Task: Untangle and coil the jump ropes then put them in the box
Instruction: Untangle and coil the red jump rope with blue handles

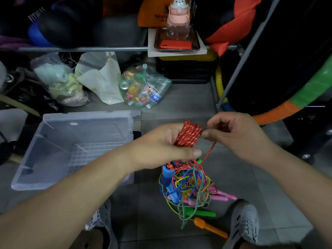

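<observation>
**Above the tangle, both hands on the red rope**

Over the middle of the floor, my left hand reaches in from the near left, fingers curled round a bundle of red rope coils, with the thumb laid across the near end. My right hand comes in from the near right with its back turned up. Its thumb and forefinger pinch the loose red strand right against the coil's right side, and the other fingers are curled in. From that pinch the strand slants down and leftward into the tangle of jump ropes.

That tangle lies on the grey tiles just below my hands, between my two grey shoes, left and right. Blue, pink, green and orange handles stick out of it.

To the left stands the clear plastic box, open on top, its right wall just beside my left wrist. I see no rope in it.

Bare tile runs past the hands on the far side as far as a bag of bottles. On the right a slanting metal pole and an orange-and-green hoop close in near my right hand.
</observation>
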